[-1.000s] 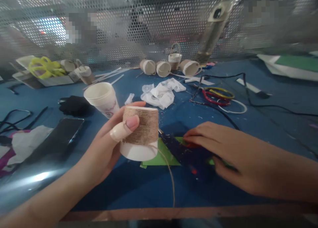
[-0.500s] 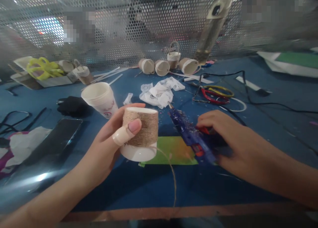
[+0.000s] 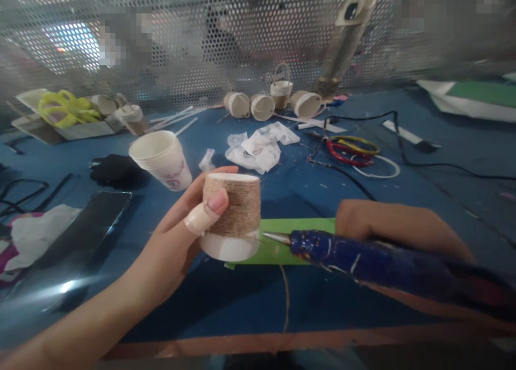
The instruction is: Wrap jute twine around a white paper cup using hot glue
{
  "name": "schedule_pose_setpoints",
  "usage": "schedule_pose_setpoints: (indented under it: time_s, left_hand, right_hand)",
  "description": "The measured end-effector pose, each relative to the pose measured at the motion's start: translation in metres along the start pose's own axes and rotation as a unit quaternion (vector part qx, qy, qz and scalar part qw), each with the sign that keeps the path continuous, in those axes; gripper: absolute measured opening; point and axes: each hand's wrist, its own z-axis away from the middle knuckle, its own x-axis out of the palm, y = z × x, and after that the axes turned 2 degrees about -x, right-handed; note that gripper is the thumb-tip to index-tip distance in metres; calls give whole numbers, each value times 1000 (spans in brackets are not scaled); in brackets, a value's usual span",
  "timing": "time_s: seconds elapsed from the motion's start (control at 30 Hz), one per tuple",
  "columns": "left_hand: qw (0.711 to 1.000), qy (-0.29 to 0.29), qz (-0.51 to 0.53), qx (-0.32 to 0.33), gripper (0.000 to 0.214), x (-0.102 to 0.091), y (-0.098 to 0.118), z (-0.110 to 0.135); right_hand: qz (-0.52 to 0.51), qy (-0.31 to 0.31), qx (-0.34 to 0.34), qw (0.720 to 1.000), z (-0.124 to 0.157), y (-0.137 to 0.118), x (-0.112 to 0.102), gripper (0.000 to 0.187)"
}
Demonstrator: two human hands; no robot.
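Note:
My left hand [image 3: 177,246] grips a paper cup wrapped in brown twine [image 3: 231,211], held upside down above the table; a plaster covers the thumb. A loose end of twine [image 3: 287,300] hangs from the cup toward the table edge. My right hand [image 3: 399,230] holds a dark blue glue gun [image 3: 363,260], its metal nozzle pointing left and almost touching the bare white band at the cup's lower edge. A green paper sheet [image 3: 290,236] lies on the blue table under both.
A stack of white paper cups [image 3: 161,158], a black phone [image 3: 86,225], crumpled white paper [image 3: 258,147], red and yellow scissors [image 3: 352,150] and black cables [image 3: 443,168] lie on the table. Several twine-wrapped cups [image 3: 264,106] stand by the perforated metal wall [image 3: 242,42].
My right hand picked the glue gun up off the green paper, swung it round and brought its nozzle to the cup's lower edge. The left hand and cup barely moved.

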Motion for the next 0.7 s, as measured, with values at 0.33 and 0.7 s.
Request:
schedule_pose_setpoints:
  time_s: [0.33, 0.7]
  left_hand:
    - [999, -25, 20, -5, 69, 6, -1, 0]
    - [998, -55, -2, -25, 70, 5, -1, 6]
  right_hand:
    - [17, 13, -25, 999, 3, 4, 4, 29]
    - [59, 24, -23, 998, 4, -8, 12, 30]
